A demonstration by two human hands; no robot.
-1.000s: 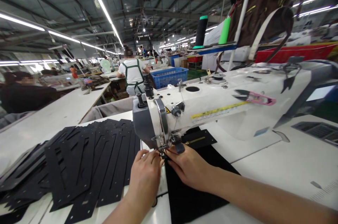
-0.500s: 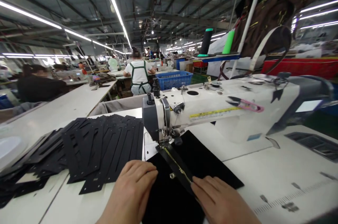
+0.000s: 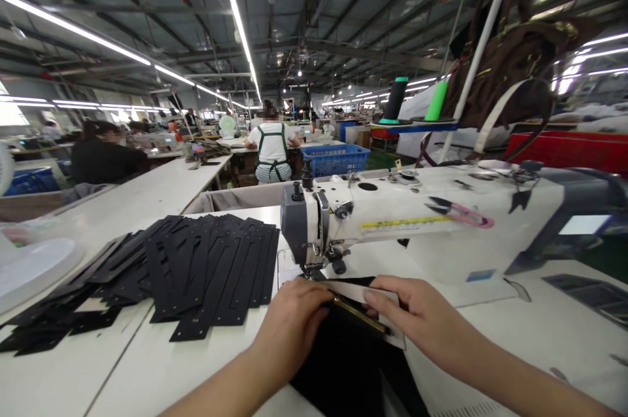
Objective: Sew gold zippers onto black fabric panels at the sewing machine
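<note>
Your right hand (image 3: 417, 312) is pinching the pale strip (image 3: 346, 289) beside the gold zipper (image 3: 360, 314), near the sewing machine (image 3: 422, 247); your left hand (image 3: 292, 315) is resting curled over the black fabric (image 3: 343, 364), its grip hidden. If your 2 hands are pulling unevenly, the zipper could be skewing.

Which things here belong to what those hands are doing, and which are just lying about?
In the job:
- black fabric
- pale strip
- gold zip
- sewing machine
- probably the piled black pieces

Seemingly just about:
- pink-handled snips
- blue basket
- hanging brown bag
</note>
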